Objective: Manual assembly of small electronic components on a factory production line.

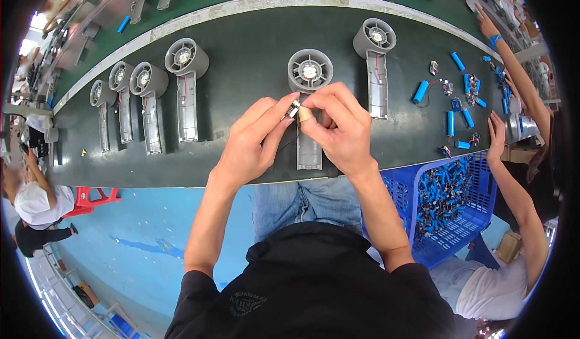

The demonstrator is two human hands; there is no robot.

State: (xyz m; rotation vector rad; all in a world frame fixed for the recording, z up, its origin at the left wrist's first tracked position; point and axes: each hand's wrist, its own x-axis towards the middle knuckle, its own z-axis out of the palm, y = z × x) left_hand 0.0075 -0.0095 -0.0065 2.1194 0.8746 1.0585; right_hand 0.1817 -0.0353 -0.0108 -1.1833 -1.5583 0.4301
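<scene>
Head, both hands (252, 137) (343, 124), component (293, 109), six nearside fans (310, 71)

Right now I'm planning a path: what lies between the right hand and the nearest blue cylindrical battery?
In the head view, the handle end of a gray fan housing, then green tabletop, lie between the right hand and that battery.

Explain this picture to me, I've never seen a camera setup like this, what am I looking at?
There's no machine here, just a person's bare hands. A fisheye camera on that person's head looks down, so straight edges bend. The left grip and right grip, meaning those hands, pinch a small electronic part. On the dark green table lie six gray fan housings, one partly behind the hands. Blue cylindrical batteries lie to the right, above a blue plastic basket full of similar pieces.
</scene>
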